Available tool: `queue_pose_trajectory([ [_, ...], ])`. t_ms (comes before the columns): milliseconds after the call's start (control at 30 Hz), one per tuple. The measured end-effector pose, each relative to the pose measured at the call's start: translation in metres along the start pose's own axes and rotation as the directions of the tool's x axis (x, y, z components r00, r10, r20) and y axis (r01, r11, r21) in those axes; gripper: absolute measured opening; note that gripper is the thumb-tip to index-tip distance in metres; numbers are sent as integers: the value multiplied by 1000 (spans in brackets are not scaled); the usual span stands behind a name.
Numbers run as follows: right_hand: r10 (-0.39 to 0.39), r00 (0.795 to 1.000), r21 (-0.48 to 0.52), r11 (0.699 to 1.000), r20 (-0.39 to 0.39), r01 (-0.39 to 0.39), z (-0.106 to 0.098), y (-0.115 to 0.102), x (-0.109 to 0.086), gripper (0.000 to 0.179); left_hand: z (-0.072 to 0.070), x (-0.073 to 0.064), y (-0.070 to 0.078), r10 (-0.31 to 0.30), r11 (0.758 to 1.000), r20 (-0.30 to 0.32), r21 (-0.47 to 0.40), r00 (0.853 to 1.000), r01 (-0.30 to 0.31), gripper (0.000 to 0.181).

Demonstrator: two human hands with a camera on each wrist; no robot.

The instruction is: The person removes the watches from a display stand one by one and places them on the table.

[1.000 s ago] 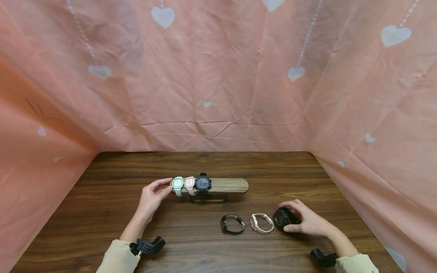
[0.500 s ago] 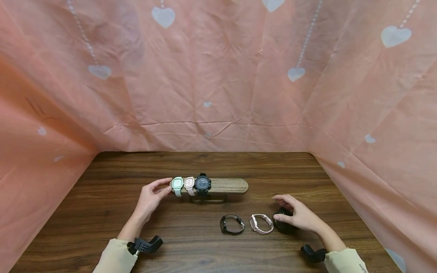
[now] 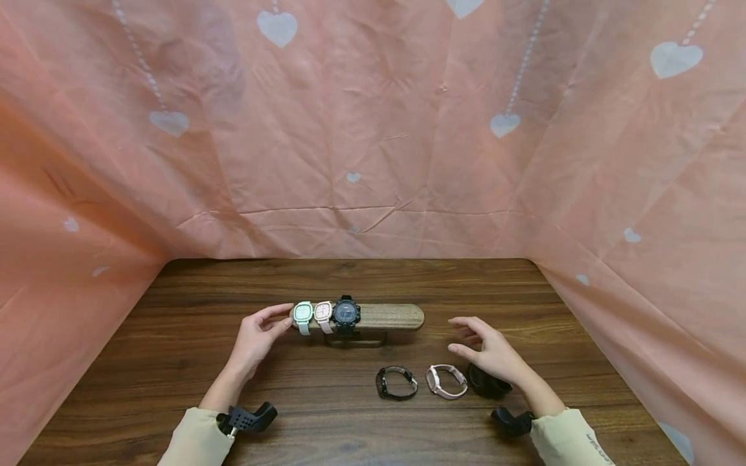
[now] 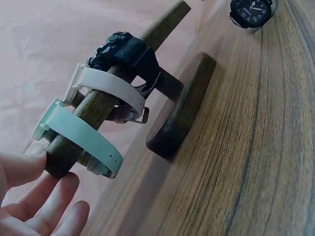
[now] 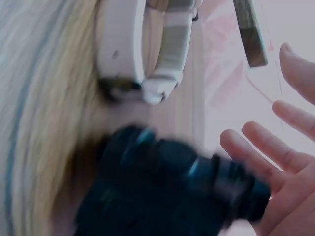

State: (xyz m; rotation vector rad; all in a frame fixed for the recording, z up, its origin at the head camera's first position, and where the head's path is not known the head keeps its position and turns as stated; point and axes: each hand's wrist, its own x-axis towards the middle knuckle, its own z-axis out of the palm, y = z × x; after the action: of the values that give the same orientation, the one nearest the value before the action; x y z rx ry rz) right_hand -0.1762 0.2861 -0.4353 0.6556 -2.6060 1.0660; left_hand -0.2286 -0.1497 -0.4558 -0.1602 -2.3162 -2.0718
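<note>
Above table, left grip pinches stand; right gapes.

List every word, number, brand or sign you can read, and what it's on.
None can be read with certainty.
Leftmost black watch on the table: dial numerals, too small.
Mint watch, pink watch and rugged black watch on the stand: face markings, too small.
Right sleeve: dark lettering, illegible.

3 watches on wooden stand
</note>
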Motion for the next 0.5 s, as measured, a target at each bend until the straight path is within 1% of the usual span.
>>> queue_pose_trajectory([
  [100,4,1000,26,1000,-14,-3,5,-4,8,43,-1,0,0,16,1000,-5,8,1000,-16,36],
  [300,21,1000,71,997,-9,-20,14,-13,23,42,-3,-1,0,38,999,-15,30,999,-38,32],
  [500,-3,1000,92,996,-12,4,24,-19,34,43,-4,-3,1,47,997,-29,64,999,-45,31],
])
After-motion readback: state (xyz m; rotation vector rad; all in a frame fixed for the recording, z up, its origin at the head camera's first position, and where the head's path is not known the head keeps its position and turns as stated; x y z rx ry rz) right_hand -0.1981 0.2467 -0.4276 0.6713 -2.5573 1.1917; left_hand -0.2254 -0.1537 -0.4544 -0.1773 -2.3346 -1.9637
